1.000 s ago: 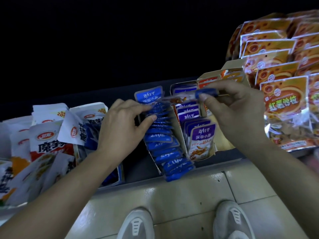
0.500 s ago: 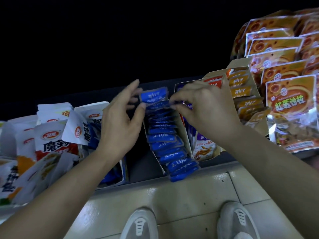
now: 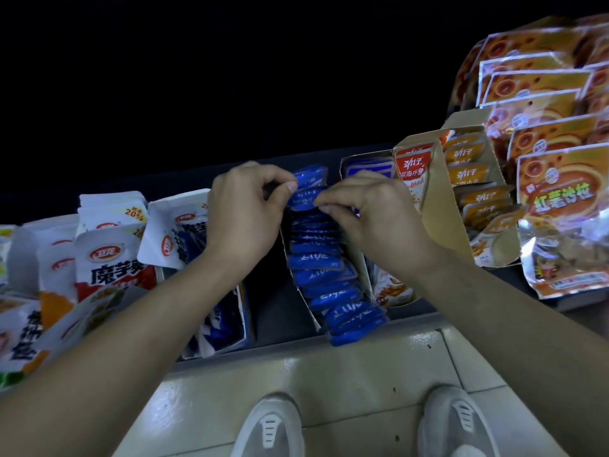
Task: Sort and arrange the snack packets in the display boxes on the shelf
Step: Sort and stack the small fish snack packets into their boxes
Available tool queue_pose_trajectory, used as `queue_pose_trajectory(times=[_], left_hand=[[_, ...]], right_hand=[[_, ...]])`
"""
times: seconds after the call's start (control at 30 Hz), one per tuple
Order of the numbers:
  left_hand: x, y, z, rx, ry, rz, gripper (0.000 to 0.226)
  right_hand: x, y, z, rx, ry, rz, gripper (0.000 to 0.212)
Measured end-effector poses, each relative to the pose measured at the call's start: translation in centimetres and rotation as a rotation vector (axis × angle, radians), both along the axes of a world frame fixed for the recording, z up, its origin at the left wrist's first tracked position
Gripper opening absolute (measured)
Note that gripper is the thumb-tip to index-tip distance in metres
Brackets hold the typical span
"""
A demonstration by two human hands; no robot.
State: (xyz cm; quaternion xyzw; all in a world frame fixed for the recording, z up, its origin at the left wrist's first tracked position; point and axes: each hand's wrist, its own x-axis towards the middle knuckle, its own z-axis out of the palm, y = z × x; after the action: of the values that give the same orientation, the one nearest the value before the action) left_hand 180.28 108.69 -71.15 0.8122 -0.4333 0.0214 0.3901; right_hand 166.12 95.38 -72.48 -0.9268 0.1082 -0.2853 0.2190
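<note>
fingers (image 3: 326,202) of the right hand (image 3: 372,219) curl in tight, tips pinching the right edge of a blue packet (image 3: 304,196). the left hand (image 3: 244,212) has the other edge, thumb and forefinger closed on it. both hands meet over the far end of the blue row (image 3: 329,278), and the packet sits right at the top of that row, touching the ones behind and below it. the row runs toward the camera in a narrow box (image 3: 361,258), packets overlapping like tiles, the nearest ones poking past the shelf (image 3: 280,305) lip. just right of it, a second box holds blue-purple packets (image 3: 365,163), mostly hidden under the right hand, with one pale packet (image 3: 392,288) showing at the front. further right, a red packet (image 3: 413,169) stands upright against a brown box (image 3: 441,209), with orange packets (image 3: 468,156) stacked in the next compartment. big orange bags (image 3: 557,192) pile up at the far right. over on the left, white packets (image 3: 112,258) lean in a crowded heap beside the left wrist. down below are pale floor tiles (image 3: 329,374) and two grey shoes (image 3: 273,427).
</note>
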Motion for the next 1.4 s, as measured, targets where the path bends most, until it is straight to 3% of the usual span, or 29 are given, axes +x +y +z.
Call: queue_pose_trajectory(times=[0.2, 0.33, 0.47, 0.57, 0.77, 1.13, 1.27, 1.4], left_hand=[[-0.2, 0.7, -0.5, -0.017, -0.007, -0.084, 0.019], [0.1, 1.1, -0.4, 0.025, 0.014, -0.129, 0.023], [0.5, 1.0, 0.2, -0.016, -0.013, -0.065, 0.019], [1.3, -0.1, 0.5, 0.078, -0.101, -0.065, 0.024], [2.8, -2.1, 1.4, 0.223, -0.151, -0.082, 0.011], [1.3, 0.1, 0.2, -0.099, -0.069, -0.133, 0.02], [1.1, -0.1, 0.6, -0.102, -0.024, -0.135, 0.016], [1.5, -0.3, 0.7, -0.063, 0.007, -0.099, 0.017]], right_hand=[[-0.6, -0.1, 0.2, 0.087, -0.019, -0.027, 0.015], [-0.9, 0.0, 0.4, 0.082, 0.067, 0.018, 0.013], [-1.2, 0.3, 0.2, 0.142, 0.06, 0.014, 0.014], [-1.3, 0.4, 0.1, 0.166, 0.049, 0.025, 0.013], [-1.6, 0.5, 0.0, 0.212, 0.064, 0.04, 0.012], [-1.0, 0.2, -0.4, 0.201, -0.026, 0.005, 0.013], [0.3, 0.0, -0.8, 0.083, -0.144, -0.105, 0.014], [1.3, 0.0, -0.7, 0.044, -0.086, -0.093, 0.014]])
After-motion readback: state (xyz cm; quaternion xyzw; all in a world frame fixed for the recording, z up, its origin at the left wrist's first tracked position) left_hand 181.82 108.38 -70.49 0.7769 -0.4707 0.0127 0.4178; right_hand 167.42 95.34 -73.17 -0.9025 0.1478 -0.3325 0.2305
